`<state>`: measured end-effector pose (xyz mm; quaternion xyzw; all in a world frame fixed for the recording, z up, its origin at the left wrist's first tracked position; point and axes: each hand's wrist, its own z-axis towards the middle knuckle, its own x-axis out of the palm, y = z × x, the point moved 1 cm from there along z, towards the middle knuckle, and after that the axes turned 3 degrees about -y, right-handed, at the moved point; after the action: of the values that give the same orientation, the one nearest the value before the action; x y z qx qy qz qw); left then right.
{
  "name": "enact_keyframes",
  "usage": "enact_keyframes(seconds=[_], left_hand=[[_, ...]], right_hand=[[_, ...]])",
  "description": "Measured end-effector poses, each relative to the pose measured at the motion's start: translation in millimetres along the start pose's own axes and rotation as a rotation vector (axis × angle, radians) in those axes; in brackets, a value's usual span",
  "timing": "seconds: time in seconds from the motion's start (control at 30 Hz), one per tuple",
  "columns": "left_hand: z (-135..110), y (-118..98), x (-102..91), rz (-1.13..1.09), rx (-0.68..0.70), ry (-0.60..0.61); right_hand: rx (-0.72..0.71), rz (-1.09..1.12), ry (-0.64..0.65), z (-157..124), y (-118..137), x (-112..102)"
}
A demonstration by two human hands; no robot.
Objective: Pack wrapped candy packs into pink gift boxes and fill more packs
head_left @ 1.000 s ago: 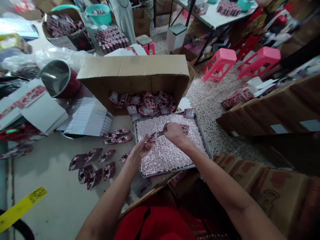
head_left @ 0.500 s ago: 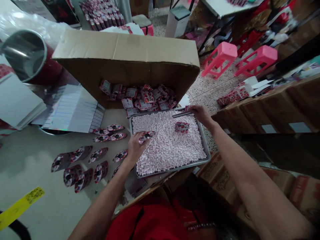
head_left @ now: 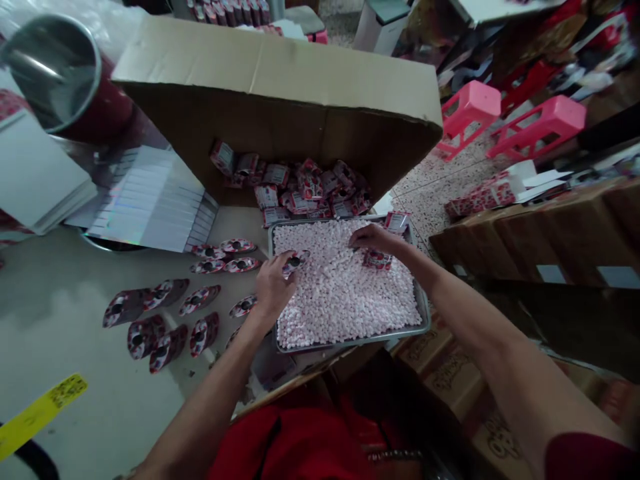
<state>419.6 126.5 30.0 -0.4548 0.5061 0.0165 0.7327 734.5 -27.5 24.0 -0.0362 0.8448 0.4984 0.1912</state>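
My left hand (head_left: 275, 283) is closed around a small printed packet (head_left: 295, 262), its dark round opening facing up, over the left side of the tray. The metal tray (head_left: 350, 339) is full of small pale pink-white pellets (head_left: 330, 293). Over the upper right of the pellets, my right hand (head_left: 373, 237) has its fingers pinched together, and what they hold is hidden. A printed packet (head_left: 377, 260) lies on the pellets just below that hand. Another packet (head_left: 397, 222) rests at the tray's far right corner.
Several packets with openings upward stand on the table (head_left: 65, 287) at left. Behind the tray, a tipped cardboard box (head_left: 280, 60) holds a heap of packets (head_left: 310, 187). White card stacks (head_left: 145, 200) and a metal pot (head_left: 55, 73) are farther left. Pink stools (head_left: 475, 107) stand beyond.
My right hand has moved left and down to the pellets; the metal tool seen in it earlier no longer shows. My left hand stays near the same spot with its packet. The view has shifted.
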Motion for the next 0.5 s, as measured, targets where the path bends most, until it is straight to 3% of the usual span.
enact_keyframes(seconds=[0.1,0.27,0.37,0.5], left_hand=[[0.2,-9.2,-3.4,0.061,0.037,0.021],[1.4,-25.2,-4.4,0.078,0.023,0.069],[-2.7,-36.6,-3.4,0.078,0.029,0.090],[-11.6,-47.8,-1.5,0.092,0.038,0.103]], right_hand=[[-0.022,0.147,-0.020,-12.9,14.4,-11.0],[-0.080,0.150,-0.078,-30.0,52.5,-1.3],[-0.099,-0.021,-0.120,-42.5,81.2,6.0],[-0.096,-0.431,-0.198,-67.1,127.0,19.1]])
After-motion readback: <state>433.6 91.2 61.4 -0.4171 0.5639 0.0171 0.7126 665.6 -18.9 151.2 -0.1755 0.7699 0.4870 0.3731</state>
